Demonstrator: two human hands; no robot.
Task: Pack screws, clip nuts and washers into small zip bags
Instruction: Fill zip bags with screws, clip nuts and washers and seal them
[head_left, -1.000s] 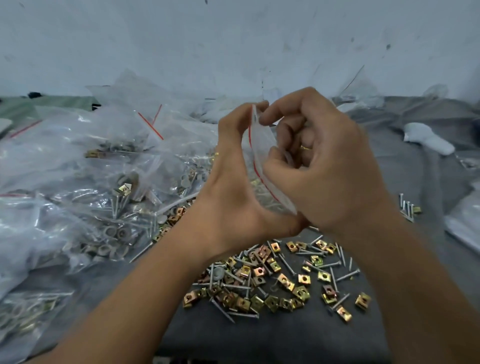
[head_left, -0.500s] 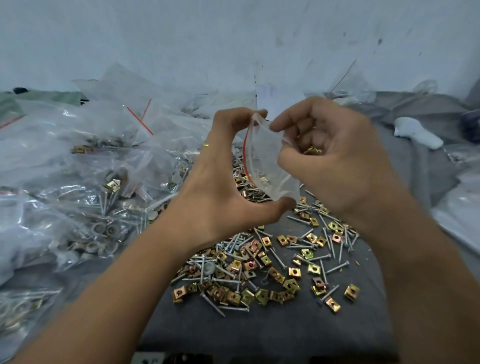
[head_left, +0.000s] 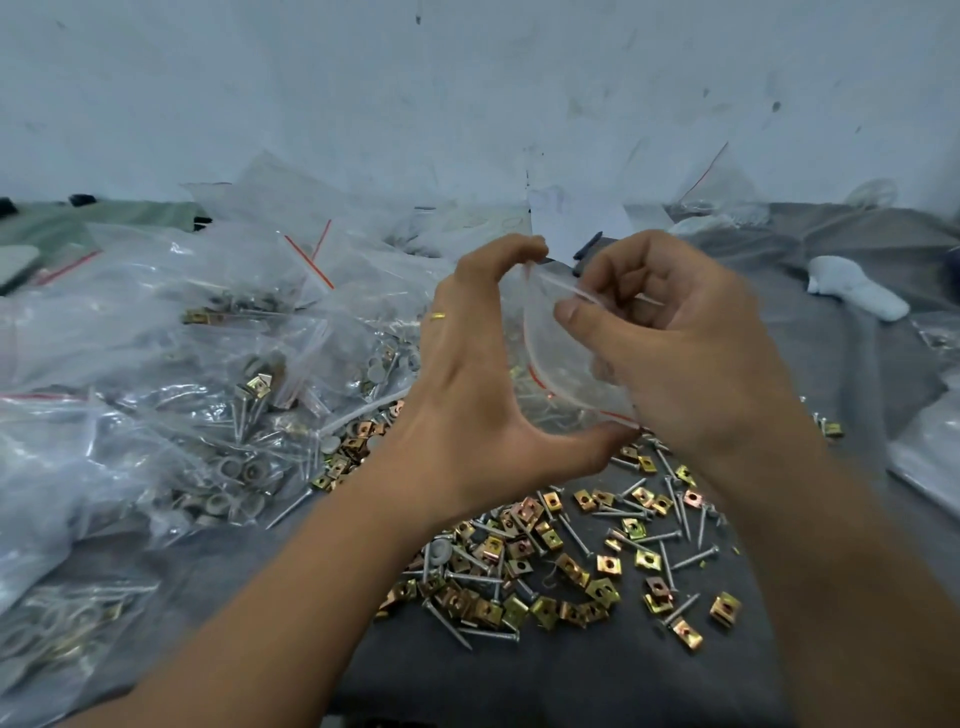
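A small clear zip bag (head_left: 558, 358) with a red strip is held up between both hands above the grey cloth. My left hand (head_left: 483, 395) pinches its edge between fingertip and thumb. My right hand (head_left: 670, 343) has its fingers curled at the bag's mouth, thumb across the front; what the fingers hold is hidden. Below lies a loose pile of gold clip nuts (head_left: 524, 577) mixed with silver screws (head_left: 685, 558). Grey washers (head_left: 234, 473) lie in bags at the left.
A heap of filled clear zip bags (head_left: 171, 374) covers the left side. More clear bags (head_left: 924, 452) lie at the right edge, and a white lump (head_left: 852, 293) sits at the back right. A pale wall stands close behind the grey cloth (head_left: 571, 686).
Both hands and the bag sit slightly lower and more apart. The bag's mouth has spread wider, and my right thumb now lies across its front.
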